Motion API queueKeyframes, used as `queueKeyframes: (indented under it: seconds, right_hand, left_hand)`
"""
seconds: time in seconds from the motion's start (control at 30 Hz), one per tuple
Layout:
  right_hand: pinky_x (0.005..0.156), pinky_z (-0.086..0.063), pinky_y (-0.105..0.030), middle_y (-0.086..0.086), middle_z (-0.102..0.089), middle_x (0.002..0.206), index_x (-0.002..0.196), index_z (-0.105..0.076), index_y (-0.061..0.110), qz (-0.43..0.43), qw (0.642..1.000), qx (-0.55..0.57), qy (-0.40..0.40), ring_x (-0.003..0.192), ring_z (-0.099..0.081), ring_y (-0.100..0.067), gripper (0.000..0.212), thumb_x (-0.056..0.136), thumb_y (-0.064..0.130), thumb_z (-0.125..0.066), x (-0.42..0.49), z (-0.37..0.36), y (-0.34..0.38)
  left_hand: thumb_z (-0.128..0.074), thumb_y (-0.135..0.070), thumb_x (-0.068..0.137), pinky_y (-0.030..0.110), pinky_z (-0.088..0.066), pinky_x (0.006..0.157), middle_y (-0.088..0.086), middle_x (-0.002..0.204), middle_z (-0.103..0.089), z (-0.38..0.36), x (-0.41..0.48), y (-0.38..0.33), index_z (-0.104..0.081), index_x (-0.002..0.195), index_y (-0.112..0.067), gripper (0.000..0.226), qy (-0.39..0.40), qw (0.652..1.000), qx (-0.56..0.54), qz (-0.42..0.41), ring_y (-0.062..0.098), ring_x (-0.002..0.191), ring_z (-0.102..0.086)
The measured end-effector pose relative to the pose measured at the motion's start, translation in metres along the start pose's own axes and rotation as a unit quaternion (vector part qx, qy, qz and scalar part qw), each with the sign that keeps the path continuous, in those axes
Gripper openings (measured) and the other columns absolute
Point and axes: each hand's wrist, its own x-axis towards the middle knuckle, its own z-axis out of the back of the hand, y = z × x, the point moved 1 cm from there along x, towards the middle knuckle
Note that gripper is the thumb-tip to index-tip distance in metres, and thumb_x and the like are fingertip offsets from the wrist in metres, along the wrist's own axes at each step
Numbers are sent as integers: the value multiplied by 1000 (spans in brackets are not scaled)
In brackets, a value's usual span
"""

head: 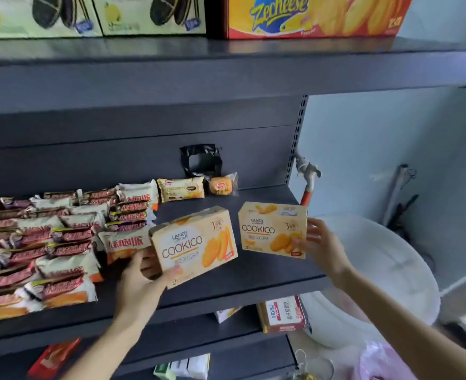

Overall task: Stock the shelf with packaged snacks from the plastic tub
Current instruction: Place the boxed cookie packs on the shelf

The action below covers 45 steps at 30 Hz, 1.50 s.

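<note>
I hold two cream-coloured Cookico biscuit boxes over the dark grey middle shelf (267,272). My left hand (141,281) grips the lower left corner of the tilted left box (196,242), thumb on its front. My right hand (322,248) holds the right edge of the upright right box (270,229), fingers behind it and thumb on the front. Both boxes sit at the right part of the shelf; I cannot tell whether they rest on it. The white plastic tub (385,270) stands lower right, beyond the shelf end.
Several wrapped snack cakes (53,248) fill the shelf's left half. Two single packs (181,189) and a round cake (222,185) lie at the back. Boxes stand on the top shelf (226,67). More packages (283,314) sit on lower shelves.
</note>
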Motion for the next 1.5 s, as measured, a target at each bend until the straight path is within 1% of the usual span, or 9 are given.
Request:
queueKeyframes:
  seconds: [0.17, 0.3, 0.4, 0.5, 0.7, 0.97, 1.07, 1.23, 1.5]
  right_hand:
    - [71, -51, -16, -3, -57, 119, 124, -43, 19, 24, 1000, 2, 9, 107, -58, -20, 48, 85, 7, -68, 78, -25, -40]
    - [94, -39, -16, -2, -41, 137, 146, -24, 14, 89, 989, -118, -5, 119, -45, -15, 80, 81, 1, -70, 115, -24, -39]
    - [109, -21, -30, 1, -34, 148, 150, -19, 24, 188, 933, -306, -21, 138, -27, -20, 96, 75, 29, -79, 136, -21, -17]
    - [99, -24, -30, 5, -46, 142, 145, -32, 31, 186, 864, -464, 62, 133, -38, -20, 80, 78, 52, -70, 151, -32, 12]
    - [101, -28, -35, 3, -47, 140, 142, -38, 29, 238, 770, -589, 52, 129, -37, -22, 70, 82, 50, -66, 180, -36, 27]
    - [102, -36, -41, 7, -40, 148, 148, -30, 31, 267, 733, -626, 15, 130, -37, -23, 66, 90, 40, -59, 219, -36, 23]
    - [98, -42, -42, 5, -46, 143, 146, -33, 31, 269, 724, -635, -12, 126, -43, -24, 61, 91, 44, -56, 229, -40, 22]
    - [80, -47, -36, 3, -54, 135, 142, -40, 31, 285, 734, -612, -74, 117, -50, -25, 53, 92, 38, -57, 238, -49, 12]
    - [91, -42, -38, 1, -49, 142, 142, -43, 28, 288, 749, -590, -87, 123, -45, -25, 54, 91, 33, -61, 242, -49, 4]
  left_hand:
    - [-82, -10, 71, 28, -47, 79, -12, 95, -67, -50, 39, 35, -57, 109, -26, 48, -34, 999, -22, -36, 6, 92, -62]
    - [-79, -3, 73, 19, -40, 73, -5, 97, -63, -74, 66, 42, -55, 114, -23, 51, -48, 996, -40, -60, 7, 89, -57]
    - [-78, 0, 74, 15, -39, 70, -1, 99, -63, -86, 84, 45, -55, 117, -19, 52, -51, 995, -51, -73, 9, 89, -57]
    - [-78, 0, 73, 25, -42, 79, 1, 102, -65, -95, 97, 53, -53, 115, -23, 54, -56, 994, -67, -68, 15, 97, -60]
    - [-77, 1, 75, 14, -44, 74, -5, 102, -63, -108, 107, 60, -52, 120, -21, 56, -52, 991, -90, -83, -2, 91, -58]
    - [-79, 1, 70, 12, -48, 68, -16, 94, -64, -112, 112, 66, -53, 110, -29, 56, -56, 987, -119, -92, -24, 77, -56]
    - [-81, -5, 69, 15, -41, 74, -17, 95, -64, -112, 114, 67, -54, 111, -31, 56, -54, 987, -117, -93, -15, 83, -59]
    - [-81, -2, 68, 14, -42, 71, -18, 95, -64, -112, 116, 70, -53, 109, -33, 58, -46, 987, -121, -95, -23, 78, -57]
    - [-79, 1, 70, -1, -44, 60, -16, 94, -65, -112, 118, 69, -52, 95, -43, 57, -33, 985, -133, -107, -25, 79, -56]
